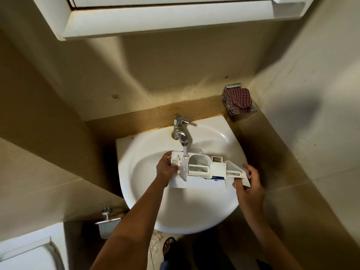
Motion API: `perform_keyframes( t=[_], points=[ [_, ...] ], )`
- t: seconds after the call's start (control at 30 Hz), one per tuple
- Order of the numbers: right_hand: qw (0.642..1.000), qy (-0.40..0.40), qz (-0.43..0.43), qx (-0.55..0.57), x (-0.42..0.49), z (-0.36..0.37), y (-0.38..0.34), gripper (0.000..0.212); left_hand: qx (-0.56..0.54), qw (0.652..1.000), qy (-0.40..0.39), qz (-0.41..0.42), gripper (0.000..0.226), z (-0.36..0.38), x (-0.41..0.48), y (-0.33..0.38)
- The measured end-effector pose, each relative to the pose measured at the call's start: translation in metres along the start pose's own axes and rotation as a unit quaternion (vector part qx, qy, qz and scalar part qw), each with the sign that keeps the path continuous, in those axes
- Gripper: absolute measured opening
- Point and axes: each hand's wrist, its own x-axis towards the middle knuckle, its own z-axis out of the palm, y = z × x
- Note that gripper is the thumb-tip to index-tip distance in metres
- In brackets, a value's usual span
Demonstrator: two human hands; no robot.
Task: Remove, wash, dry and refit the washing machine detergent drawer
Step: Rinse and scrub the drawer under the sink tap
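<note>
A white plastic detergent drawer (202, 168) lies across the white basin (194, 211), held above the bowl. Its compartments face up and a blue part shows low on its front side. My left hand (165, 168) grips the drawer's left end. My right hand (249, 184) grips the angled front panel at its right end, thumb underneath. Water runs from the chrome tap (180, 131) onto the drawer's left part, near my left hand.
A red checked cloth (238, 101) sits in a metal wall holder at the back right. A white cabinet (155, 18) hangs overhead. Tiled walls close in on both sides. A chrome fitting (107, 215) and a white fixture (27, 254) are at lower left; a sandalled foot (169, 248) is below the basin.
</note>
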Motion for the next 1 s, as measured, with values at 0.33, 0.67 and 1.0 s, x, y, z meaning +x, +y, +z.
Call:
perform_keyframes(
  t=[0.33,0.67,1.0],
  points=[
    [0.996,0.03,0.033,0.08,-0.002,-0.003,0.008,0.045,0.126,0.988,0.011,0.093,0.028,0.013,0.012,0.02],
    [0.998,0.03,0.021,0.057,-0.005,-0.006,0.003,0.05,0.199,0.972,0.053,0.111,0.035,0.031,0.011,0.017],
    [0.999,-0.004,0.023,0.023,0.001,-0.005,0.006,0.044,0.157,0.983,0.002,0.096,0.035,0.007,0.018,0.004]
  ],
)
